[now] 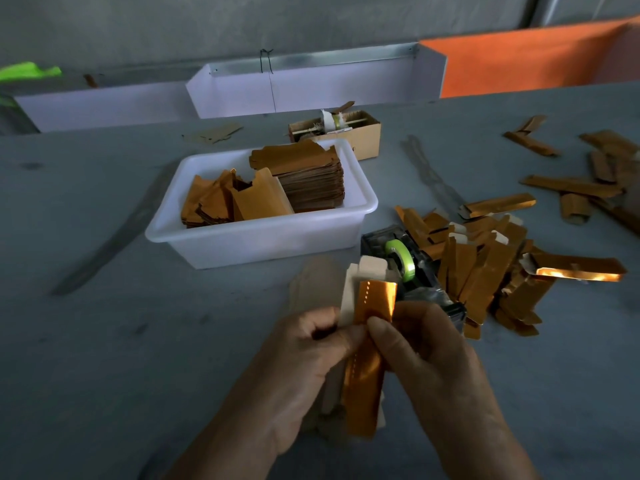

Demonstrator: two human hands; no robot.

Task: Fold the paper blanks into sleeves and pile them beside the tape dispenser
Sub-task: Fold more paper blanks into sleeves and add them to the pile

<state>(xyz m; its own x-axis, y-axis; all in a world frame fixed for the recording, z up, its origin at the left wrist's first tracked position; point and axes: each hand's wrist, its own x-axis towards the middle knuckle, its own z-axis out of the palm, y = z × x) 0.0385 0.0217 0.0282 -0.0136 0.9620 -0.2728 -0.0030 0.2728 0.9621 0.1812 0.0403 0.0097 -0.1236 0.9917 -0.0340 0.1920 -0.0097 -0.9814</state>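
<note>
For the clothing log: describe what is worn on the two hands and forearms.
Nothing shows on either: the left hand and right hand are bare, with no gloves, rings or watch visible. Both forearms are bare down to the frame's edge, no sleeves in view.

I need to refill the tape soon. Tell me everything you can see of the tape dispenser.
The tape dispenser is a dark, partly see-through desktop type holding a lime-green roll. It sits on the grey table just right of the white tub, with the pile of folded sleeves against its right side. The right hand hides its near end.
</note>
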